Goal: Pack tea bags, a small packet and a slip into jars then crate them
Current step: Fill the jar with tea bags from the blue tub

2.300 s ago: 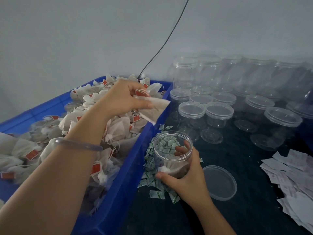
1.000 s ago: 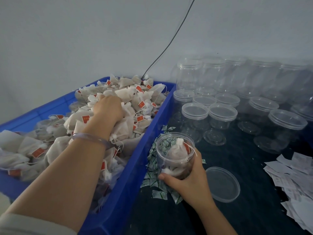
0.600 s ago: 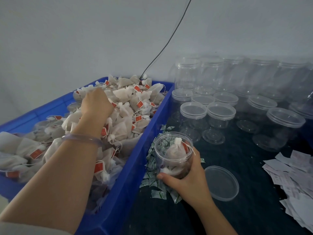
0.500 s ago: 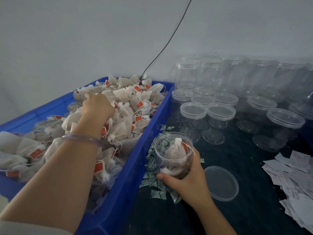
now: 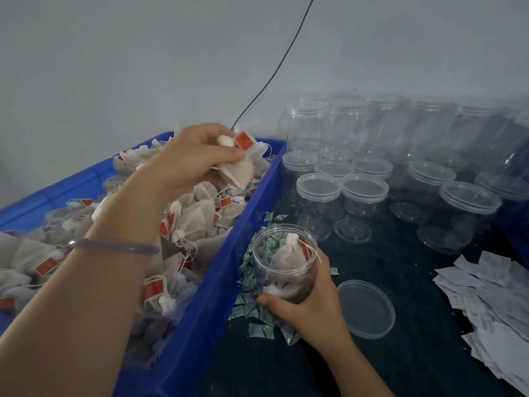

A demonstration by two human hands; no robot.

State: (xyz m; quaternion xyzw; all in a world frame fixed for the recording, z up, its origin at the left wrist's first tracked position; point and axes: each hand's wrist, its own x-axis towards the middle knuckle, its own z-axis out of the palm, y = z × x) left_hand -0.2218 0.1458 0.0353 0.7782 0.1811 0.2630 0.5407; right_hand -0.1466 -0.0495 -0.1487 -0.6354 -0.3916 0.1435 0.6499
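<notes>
Left hand [image 5: 197, 159]: raised over the far right corner of the bin [image 5: 229, 253], with thumb and curled fingers pinching one tea bag near its knotted top.
Held bag [image 5: 239, 170]: hangs from the left fingers, clear of the heap, with its red tag sticking up beside the thumb.
Bags [image 5: 194, 219]: a loose heap of white bags with red tags that fills the blue bin along the desk's left side.
Bracelet [image 5: 114, 246]: a pale band round the left wrist.
Right hand [image 5: 312, 308]: wrapped round the lower part of the jar [image 5: 284, 262], with the thumb on its near side and the fingers behind.
Jar: clear, upright and without its lid, just beside the bin's right wall near the desk's [image 5: 395, 262] front edge.
Inside the jar: at least one tea bag, its knot and tag up near the mouth; how many lie under it I cannot tell.
Packets [image 5: 259, 329]: small green-and-white sachets piled against the bin wall, under and round the jar.
Lid [image 5: 366, 309]: a clear disc lying flat on the desk, just right of the right hand.
Slips [image 5: 486, 296]: white papers strewn at the desk's right edge.
Spare jars [image 5: 363, 196]: clear and lidded, massed at the far side of the desk against the wall [image 5: 143, 67].
Cable [image 5: 274, 70]: a thin dark line running down the wall toward the bin's far corner.
</notes>
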